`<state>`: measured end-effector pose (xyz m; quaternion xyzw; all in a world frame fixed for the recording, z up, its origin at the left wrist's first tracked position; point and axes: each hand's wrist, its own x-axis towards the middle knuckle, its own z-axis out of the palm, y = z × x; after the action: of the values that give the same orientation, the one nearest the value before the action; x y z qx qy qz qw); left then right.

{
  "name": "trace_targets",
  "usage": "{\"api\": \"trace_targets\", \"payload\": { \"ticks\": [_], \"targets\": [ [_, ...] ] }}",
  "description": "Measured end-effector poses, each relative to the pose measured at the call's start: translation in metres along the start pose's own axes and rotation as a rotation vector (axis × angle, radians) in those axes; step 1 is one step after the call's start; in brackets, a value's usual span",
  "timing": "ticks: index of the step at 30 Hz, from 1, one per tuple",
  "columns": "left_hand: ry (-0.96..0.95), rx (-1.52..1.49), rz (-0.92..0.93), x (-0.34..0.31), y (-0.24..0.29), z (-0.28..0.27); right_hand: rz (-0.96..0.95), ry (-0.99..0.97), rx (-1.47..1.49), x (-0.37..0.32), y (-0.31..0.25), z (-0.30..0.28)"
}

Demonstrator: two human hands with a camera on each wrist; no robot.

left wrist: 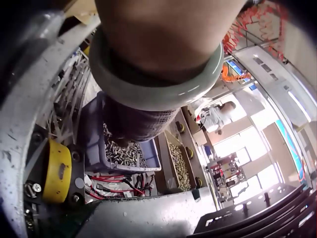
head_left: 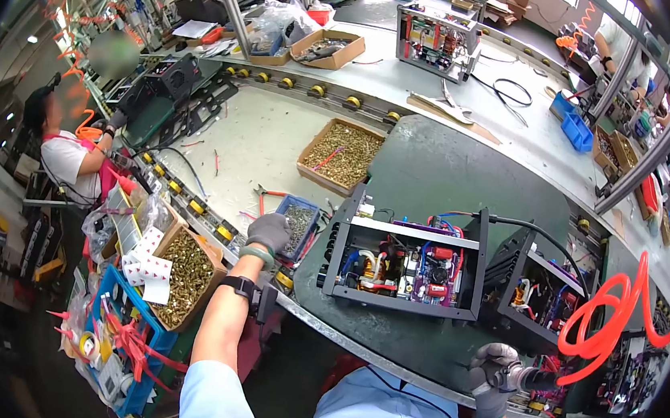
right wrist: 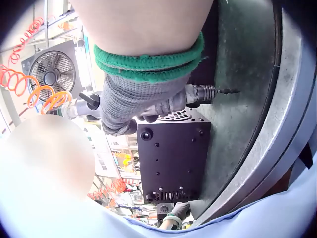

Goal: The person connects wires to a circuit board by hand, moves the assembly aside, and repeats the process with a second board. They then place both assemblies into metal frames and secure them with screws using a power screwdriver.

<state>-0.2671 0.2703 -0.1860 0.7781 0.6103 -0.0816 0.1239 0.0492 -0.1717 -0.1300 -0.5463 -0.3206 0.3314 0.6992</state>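
Observation:
My left hand [head_left: 270,232], in a grey glove, dips its fingertips into a small blue-grey bin [left wrist: 92,141] of silver screws [left wrist: 126,157]. The fingertips are hidden, so I cannot tell whether they pinch any. At the bench's front edge, my gloved right hand [head_left: 491,373] grips an air screwdriver [head_left: 519,378]. Its bit [right wrist: 228,91] stands out past the spring-like nose in the right wrist view, and a coiled orange-red hose [head_left: 595,319] rises near its rear. Between the hands sits an open black metal case [head_left: 335,290] with boards and coloured wires inside.
Beside it stands a second open case [head_left: 514,315]. Red-handled pliers [head_left: 270,193] and a cardboard box of brass-coloured fasteners [head_left: 340,155] lie beyond the bin. More fasteners fill a box [head_left: 187,275] left of my arm, near a blue crate [head_left: 142,388]. Another person [head_left: 74,153] works at left.

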Motion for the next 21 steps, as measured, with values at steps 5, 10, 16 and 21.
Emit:
{"api": "trace_targets", "payload": {
  "ticks": [5,10,16,21],
  "targets": [
    [0.173,-0.438,-0.14,-0.011,-0.026,0.016,0.012,0.012,-0.089,0.012,-0.015,0.013],
    [0.122,-1.171,-0.243,-0.042,-0.015,0.0,0.063,-0.308,0.189,0.048,-0.042,0.028],
    [0.004,-1.778,-0.044,-0.098,0.0,-0.048,-0.437,-0.798,0.62,0.143,-0.116,0.11],
    [-0.224,-2.121,0.243,-0.189,0.071,-0.08,-0.49,-0.739,0.759,0.143,-0.138,0.188]
  ]
}}
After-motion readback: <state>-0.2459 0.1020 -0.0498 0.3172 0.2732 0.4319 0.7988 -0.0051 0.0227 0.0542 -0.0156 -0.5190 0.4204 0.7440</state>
